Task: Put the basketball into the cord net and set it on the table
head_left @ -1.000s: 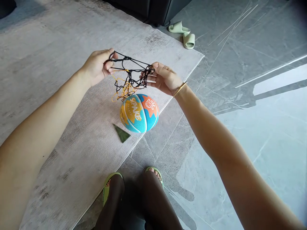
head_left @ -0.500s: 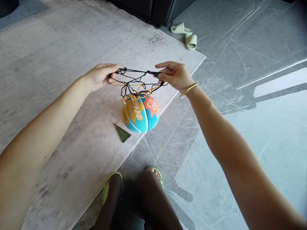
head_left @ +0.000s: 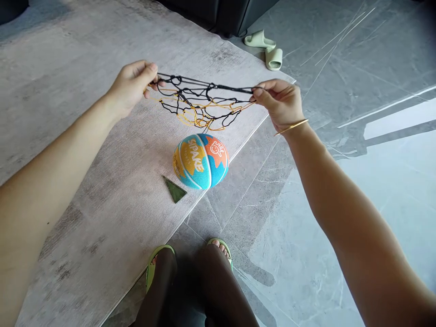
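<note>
A black and yellow mesh net (head_left: 203,102) is stretched wide in the air between my two hands. My left hand (head_left: 131,86) pinches its left edge and my right hand (head_left: 281,103), with a gold bangle at the wrist, pinches its right edge. Below the net, apart from it, a blue, orange and yellow ball (head_left: 200,161) rests on the edge of a grey rug (head_left: 78,150). A small dark green triangle (head_left: 175,189) lies on the rug just left of the ball.
My feet in green sandals (head_left: 188,261) stand on the grey tiled floor (head_left: 340,150) at the rug's corner. A pair of pale green slippers (head_left: 265,47) lies near dark furniture (head_left: 218,13) at the top.
Both hands moved apart and upward, pulling the net wide open. The net lifted off the top of the ball and hangs above it.
</note>
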The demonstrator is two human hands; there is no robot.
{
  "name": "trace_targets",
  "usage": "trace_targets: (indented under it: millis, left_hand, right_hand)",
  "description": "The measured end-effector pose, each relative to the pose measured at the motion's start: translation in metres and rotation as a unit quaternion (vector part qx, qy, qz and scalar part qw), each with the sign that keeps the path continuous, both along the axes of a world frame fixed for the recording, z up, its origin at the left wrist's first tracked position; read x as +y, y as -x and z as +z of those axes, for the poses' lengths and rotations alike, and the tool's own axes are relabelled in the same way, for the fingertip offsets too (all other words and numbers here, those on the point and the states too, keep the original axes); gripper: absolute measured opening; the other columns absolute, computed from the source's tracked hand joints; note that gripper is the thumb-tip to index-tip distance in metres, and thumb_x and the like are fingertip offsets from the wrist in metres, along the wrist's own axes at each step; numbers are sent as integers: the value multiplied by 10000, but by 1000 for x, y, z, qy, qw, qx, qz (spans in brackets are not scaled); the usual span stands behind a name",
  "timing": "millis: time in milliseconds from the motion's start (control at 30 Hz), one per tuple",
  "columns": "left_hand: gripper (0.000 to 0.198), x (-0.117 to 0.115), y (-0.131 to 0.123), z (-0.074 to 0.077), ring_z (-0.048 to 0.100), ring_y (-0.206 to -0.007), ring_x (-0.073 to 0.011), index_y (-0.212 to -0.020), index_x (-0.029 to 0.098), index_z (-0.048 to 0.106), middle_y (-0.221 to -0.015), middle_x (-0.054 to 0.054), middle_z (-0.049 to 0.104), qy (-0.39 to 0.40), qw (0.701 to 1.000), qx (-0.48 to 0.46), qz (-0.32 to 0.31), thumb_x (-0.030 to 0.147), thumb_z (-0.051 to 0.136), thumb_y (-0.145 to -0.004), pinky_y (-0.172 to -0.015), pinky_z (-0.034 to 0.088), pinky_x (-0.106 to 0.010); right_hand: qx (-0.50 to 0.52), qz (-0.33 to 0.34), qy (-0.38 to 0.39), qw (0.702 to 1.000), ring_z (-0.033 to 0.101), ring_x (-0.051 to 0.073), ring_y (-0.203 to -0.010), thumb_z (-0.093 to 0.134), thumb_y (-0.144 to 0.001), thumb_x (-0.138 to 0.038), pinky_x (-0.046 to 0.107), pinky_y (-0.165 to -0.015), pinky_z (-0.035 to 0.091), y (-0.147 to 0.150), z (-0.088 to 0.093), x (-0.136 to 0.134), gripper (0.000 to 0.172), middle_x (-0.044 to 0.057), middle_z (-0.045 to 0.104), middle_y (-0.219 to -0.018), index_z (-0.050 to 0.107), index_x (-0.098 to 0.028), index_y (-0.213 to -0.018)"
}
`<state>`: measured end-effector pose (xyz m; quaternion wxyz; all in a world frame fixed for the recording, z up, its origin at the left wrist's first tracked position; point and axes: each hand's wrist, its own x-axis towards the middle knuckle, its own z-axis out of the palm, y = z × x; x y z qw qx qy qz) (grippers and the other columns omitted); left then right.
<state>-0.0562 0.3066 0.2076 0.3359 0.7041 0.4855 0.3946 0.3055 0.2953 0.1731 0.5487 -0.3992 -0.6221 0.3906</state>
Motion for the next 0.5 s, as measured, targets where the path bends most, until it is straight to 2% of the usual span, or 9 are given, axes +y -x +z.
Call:
trace_targets:
  millis: [100, 167, 200, 267, 333, 367, 400, 500]
  left_hand:
    - [371, -30, -4, -20, 581, -815, -78, -892, 94, 596, -918, -32, 698, -17, 998, 39, -54, 445, 500, -965, -821, 455, -268]
    - [340, -62, -7, -42, 617, -837, -127, -856, 143, 664, -900, -27, 724, -18, 990, 83, -114, 467, 572, -910, -843, 481, -302]
    - [311, -79, -9, -55, 630, -875, -151, -818, 170, 688, -895, -24, 733, -19, 982, 113, -148, 462, 600, -883, -869, 482, -319]
    - [257, -109, -12, -79, 638, -980, -181, -780, 215, 721, -932, -19, 751, 4, 966, 144, -214, 432, 612, -863, -941, 467, -343]
    - [256, -128, -16, -97, 638, -1016, -183, -770, 240, 739, -947, -16, 757, 35, 956, 151, -250, 419, 586, -870, -960, 459, -338]
    - [287, -132, -19, -103, 644, -997, -182, -754, 241, 738, -925, -18, 757, 46, 958, 148, -240, 427, 561, -882, -949, 461, -330]
    - [335, -133, -21, -107, 651, -956, -182, -728, 232, 729, -882, -23, 752, 55, 966, 145, -208, 445, 532, -896, -924, 467, -322]
    - [435, -120, -33, -114, 642, -788, -179, -706, 196, 669, -767, -31, 706, 79, 987, 135, -39, 540, 488, -901, -789, 477, -301]
  right_hand:
    - [-91, 2, -15, 996, 601, 124, -709, 809, -708, -443, 318, -717, 470, -12, -7, -34, 248, 11, 713, -766, 729, -222, -789]
    - [-204, 63, 15, 977, 635, 146, -743, 784, -726, -442, 332, -741, 497, -23, -16, -62, 223, 16, 733, -809, 747, -233, -797]
    - [-269, 116, 48, 955, 653, 160, -754, 771, -732, -449, 344, -753, 510, -28, -21, -75, 215, 13, 741, -820, 754, -246, -799]
    - [-377, 224, 124, 890, 683, 189, -763, 758, -727, -467, 367, -759, 535, -37, -30, -99, 213, 4, 756, -833, 770, -276, -820]
    - [-433, 279, 177, 838, 703, 209, -787, 734, -739, -481, 380, -758, 552, -42, -38, -113, 238, 0, 769, -875, 779, -301, -888]
    - [-445, 278, 185, 831, 708, 215, -812, 711, -759, -485, 384, -769, 557, -42, -40, -117, 256, 3, 772, -908, 776, -307, -931]
    - [-449, 259, 178, 836, 709, 217, -834, 679, -787, -486, 387, -783, 559, -39, -42, -117, 271, 8, 772, -933, 771, -306, -969]
    - [-431, 150, 109, 883, 693, 209, -867, 568, -877, -459, 396, -828, 551, -20, -42, -109, 318, 38, 757, -973, 740, -272, -1067]
